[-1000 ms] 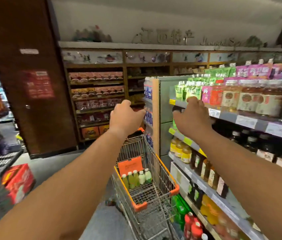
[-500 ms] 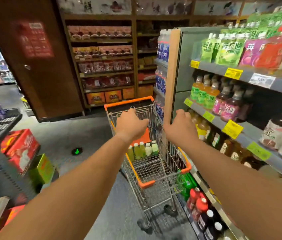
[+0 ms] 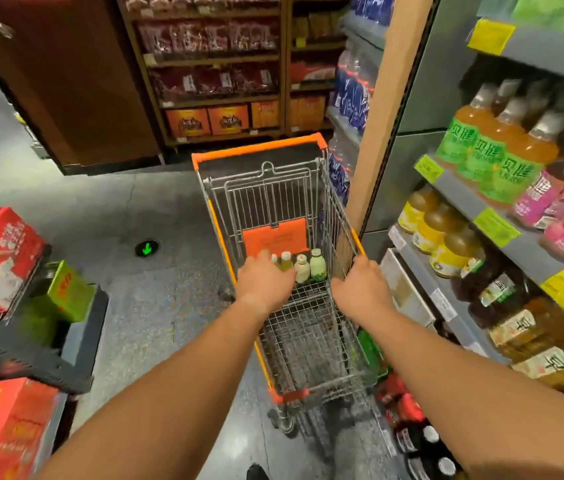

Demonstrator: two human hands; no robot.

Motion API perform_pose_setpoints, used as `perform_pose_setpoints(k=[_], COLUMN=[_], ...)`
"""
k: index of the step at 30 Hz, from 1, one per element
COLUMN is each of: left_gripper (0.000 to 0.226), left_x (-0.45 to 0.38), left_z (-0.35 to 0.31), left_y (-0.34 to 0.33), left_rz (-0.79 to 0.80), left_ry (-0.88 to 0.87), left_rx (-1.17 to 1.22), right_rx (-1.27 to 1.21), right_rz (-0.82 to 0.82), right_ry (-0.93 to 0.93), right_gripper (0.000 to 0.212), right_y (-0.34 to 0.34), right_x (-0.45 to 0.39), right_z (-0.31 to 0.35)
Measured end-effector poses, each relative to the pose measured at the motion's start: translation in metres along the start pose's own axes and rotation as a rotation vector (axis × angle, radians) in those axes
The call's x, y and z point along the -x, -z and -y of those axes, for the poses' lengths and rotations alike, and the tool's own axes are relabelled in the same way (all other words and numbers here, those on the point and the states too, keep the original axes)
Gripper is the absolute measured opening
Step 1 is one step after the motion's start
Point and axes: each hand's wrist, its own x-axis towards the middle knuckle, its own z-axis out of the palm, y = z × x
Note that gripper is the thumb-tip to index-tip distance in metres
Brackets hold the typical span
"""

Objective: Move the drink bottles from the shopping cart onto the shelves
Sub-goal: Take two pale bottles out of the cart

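Observation:
A wire shopping cart (image 3: 308, 161) with orange trim stands in the aisle beside the drink shelves (image 3: 460, 192). Several small drink bottles (image 3: 317, 268) with white caps, green and pale, stand in a row at the cart's far end, below an orange card. My left hand (image 3: 264, 285) reaches down into the cart, fingers apart, over the leftmost bottles and partly hiding them. My right hand (image 3: 360, 289) is lowered at the cart's right rim, fingers bent downward, with nothing seen in it.
The shelves on the right hold orange, pink and dark bottles (image 3: 502, 150) with yellow price tags. Red boxes (image 3: 0, 258) and a green box (image 3: 66, 292) sit on a low rack at the left. A wooden snack shelf (image 3: 218, 74) stands behind the cart.
My view has tipped down from the upper shelves to the cart. Both hands have dropped from shelf height into the cart, the left one reaching the bottles.

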Motion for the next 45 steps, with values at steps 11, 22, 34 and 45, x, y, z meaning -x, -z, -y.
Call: perform_pose_setpoints(k=[11,22,34,45], left_gripper=[0.056,0.038,0.081,0.031], left_x=[-0.182,-0.391,-0.460,-0.444], left_z=[0.030,0.082,0.132,0.128], left_y=[-0.090,-0.289,-0.388,-0.373], left_rz=[0.159,0.223,0.294,0.185], left_ry=[0.091,-0.008,0.001,0.069], left_rx=[-0.086,-0.122,-0.116,0.040], right_rx=[-0.001,0.070,0.023,-0.087], right_rz=[0.079,0.259,0.164,0.120], right_ry=[-0.087,-0.125,-0.240,-0.232], right_gripper=[0.051,0.051,0.077,0.039], right_y=[-0.102,-0.309,-0.417,-0.394], right_x=[-0.175,-0.413,-0.499,-0.483], right_z=[-0.001,-0.065,-0.111,-0.101])
